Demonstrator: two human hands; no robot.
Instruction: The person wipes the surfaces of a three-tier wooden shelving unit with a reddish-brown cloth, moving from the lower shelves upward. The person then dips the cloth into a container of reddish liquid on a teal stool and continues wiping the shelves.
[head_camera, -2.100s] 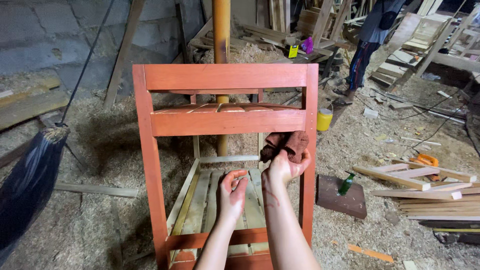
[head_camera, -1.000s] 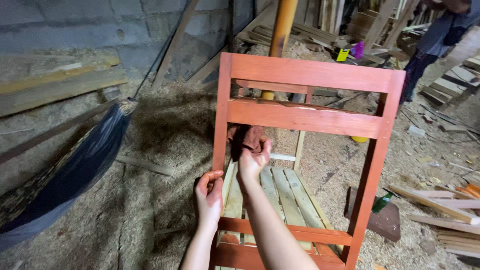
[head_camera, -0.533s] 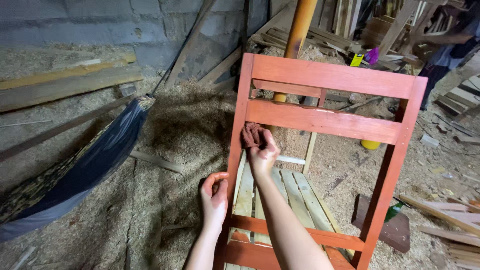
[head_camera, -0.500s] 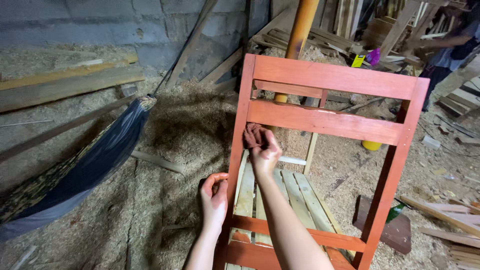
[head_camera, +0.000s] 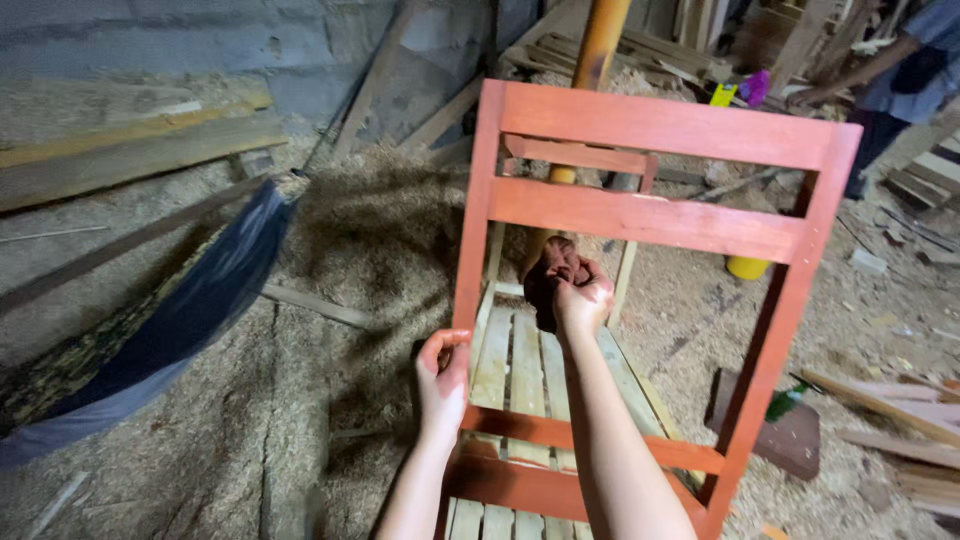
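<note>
Red chair frame (head_camera: 650, 220): it stands in the middle of the view, tilted a little, with two flat red bars across the top and red posts on the left and right.
Seat slats (head_camera: 520, 370): pale bare wood, low down between the posts, near the arms.
Left hand (head_camera: 443, 375): its fingers are wrapped tight around the left post, low down, near the bottom red bar.
Right hand (head_camera: 582, 298): it is closed tight on a dark red cloth (head_camera: 550, 275), held up just under the lower top bar.
How the cloth feels: I think it is soft, light and floppy (easy to bunch up in one fist).
How the frame feels: I think it is hard, stiff and a bit heavy. The posts look like the best places to hold, since a hand fits all the way around them.
Edges: the bars and posts have square corners. The gaps between the bars are wide, so a hand can go through.
Open room: there is sawdust floor (head_camera: 330, 300) to the left, with a black plastic sheet (head_camera: 190, 310) lying farther left.
Right side: it is more crowded, with wood scraps (head_camera: 900, 410) and a green bottle (head_camera: 785, 402) near the right post.
Far side: an orange pole (head_camera: 600, 50) stands behind the frame, and a yellow tub (head_camera: 747, 267) sits on the floor.
Other person (head_camera: 900, 60): they are far off at the top right, well away from the frame.
</note>
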